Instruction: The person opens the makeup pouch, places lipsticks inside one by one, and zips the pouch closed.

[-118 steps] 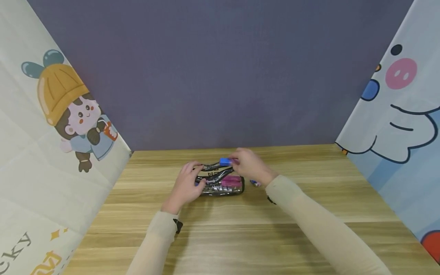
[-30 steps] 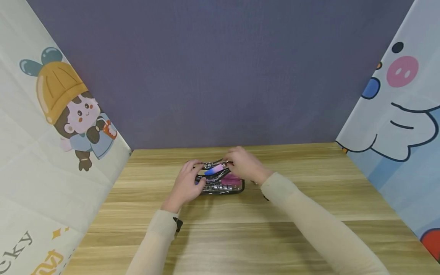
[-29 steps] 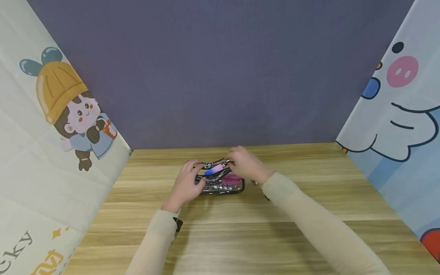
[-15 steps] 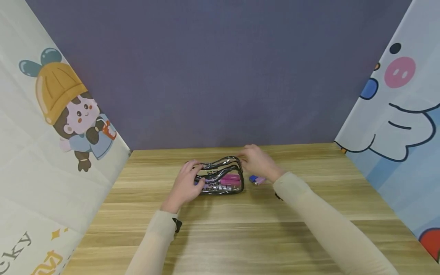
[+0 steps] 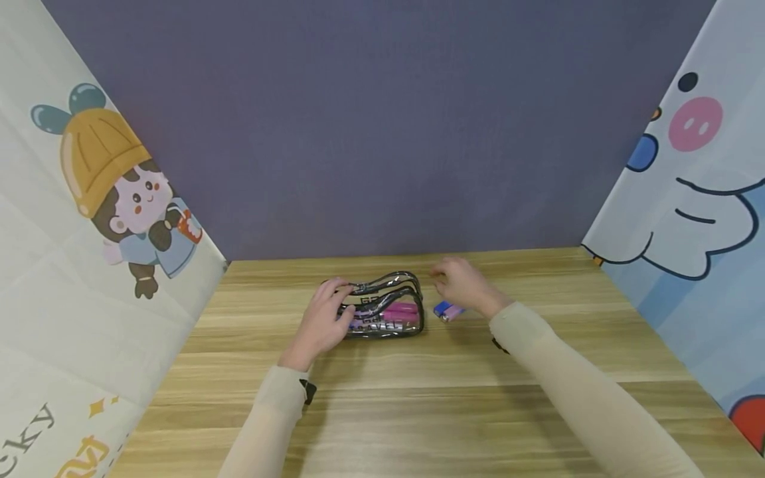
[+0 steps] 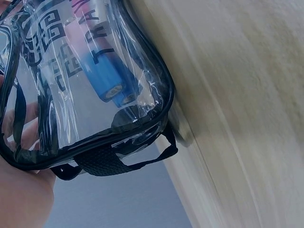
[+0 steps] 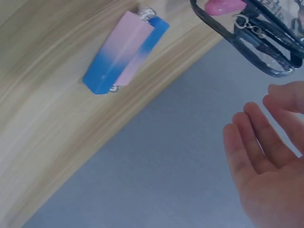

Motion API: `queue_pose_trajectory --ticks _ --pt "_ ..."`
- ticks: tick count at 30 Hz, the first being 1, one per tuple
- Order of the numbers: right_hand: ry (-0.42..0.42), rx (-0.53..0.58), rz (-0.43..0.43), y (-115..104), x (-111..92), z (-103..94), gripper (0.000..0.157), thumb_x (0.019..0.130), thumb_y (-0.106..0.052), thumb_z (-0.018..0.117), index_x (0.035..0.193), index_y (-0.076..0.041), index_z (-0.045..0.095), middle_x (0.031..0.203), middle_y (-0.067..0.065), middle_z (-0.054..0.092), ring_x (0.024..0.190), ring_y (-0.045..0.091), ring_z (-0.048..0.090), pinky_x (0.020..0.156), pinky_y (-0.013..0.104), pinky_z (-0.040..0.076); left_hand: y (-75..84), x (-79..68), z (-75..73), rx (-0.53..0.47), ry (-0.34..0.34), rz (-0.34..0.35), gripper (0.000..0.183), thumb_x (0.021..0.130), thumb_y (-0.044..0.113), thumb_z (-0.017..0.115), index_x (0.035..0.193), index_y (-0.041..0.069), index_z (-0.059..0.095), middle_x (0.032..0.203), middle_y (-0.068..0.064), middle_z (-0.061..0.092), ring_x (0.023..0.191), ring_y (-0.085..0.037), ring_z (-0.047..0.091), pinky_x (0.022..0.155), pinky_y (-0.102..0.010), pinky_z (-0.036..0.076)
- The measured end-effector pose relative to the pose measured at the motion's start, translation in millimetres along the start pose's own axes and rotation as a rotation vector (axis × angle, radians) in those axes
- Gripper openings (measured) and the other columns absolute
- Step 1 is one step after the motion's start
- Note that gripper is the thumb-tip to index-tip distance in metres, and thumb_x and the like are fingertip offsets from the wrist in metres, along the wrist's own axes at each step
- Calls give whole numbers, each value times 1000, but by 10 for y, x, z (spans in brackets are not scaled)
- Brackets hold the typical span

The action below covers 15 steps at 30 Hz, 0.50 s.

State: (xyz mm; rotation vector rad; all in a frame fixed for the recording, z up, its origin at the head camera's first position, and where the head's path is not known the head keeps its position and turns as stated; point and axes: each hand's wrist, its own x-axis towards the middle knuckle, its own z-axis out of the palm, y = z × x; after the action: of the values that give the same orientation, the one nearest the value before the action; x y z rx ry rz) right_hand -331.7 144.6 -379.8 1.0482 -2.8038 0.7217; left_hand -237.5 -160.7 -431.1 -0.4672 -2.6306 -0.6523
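Note:
A clear pouch with black piping lies on the table, its mouth parted. Through its wall show magenta sticks and blue-to-pink tubes. My left hand grips the pouch's left end, thumb at the front and fingers at the back edge; some fingers show through the clear plastic in the left wrist view. My right hand hovers to the right of the pouch, fingers loosely bent and holding nothing. Below it, two blue-to-pink square sticks with shiny ends lie side by side on the table.
The wooden table meets a dark grey-blue panel behind the pouch. Printed cloths with cartoon figures hang at the left and right. A black strap loops from the pouch's end.
A blue-to-pink stick, held by my right hand over the pouch and then in its mouth, has gone down inside. The right hand has let go and moved right. The left hand stays put.

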Motion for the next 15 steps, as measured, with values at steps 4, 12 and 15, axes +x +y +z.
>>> queue_pose_trajectory --ticks 4,12,15 --pt "-16 6 -6 28 -33 18 30 90 -2 67 119 6 70 120 21 69 115 40 63 103 52 50 3 -5 0 5 5 4 47 96 21 55 133 -7 61 143 -19 53 140 -37 40 118 -52 31" --pt "-78 -42 28 145 -113 70 30 91 -5 67 120 4 70 121 20 68 117 41 61 103 54 49 25 -2 -21 8 -14 -14 49 94 22 56 134 -6 60 144 -18 52 141 -37 38 119 -51 30" --pt "-98 -63 37 199 -142 90 28 92 -6 68 117 4 71 119 20 68 116 41 61 101 54 50 28 0 -25 7 -12 -14 49 93 22 57 134 -6 61 143 -18 52 141 -37 39 119 -51 30"
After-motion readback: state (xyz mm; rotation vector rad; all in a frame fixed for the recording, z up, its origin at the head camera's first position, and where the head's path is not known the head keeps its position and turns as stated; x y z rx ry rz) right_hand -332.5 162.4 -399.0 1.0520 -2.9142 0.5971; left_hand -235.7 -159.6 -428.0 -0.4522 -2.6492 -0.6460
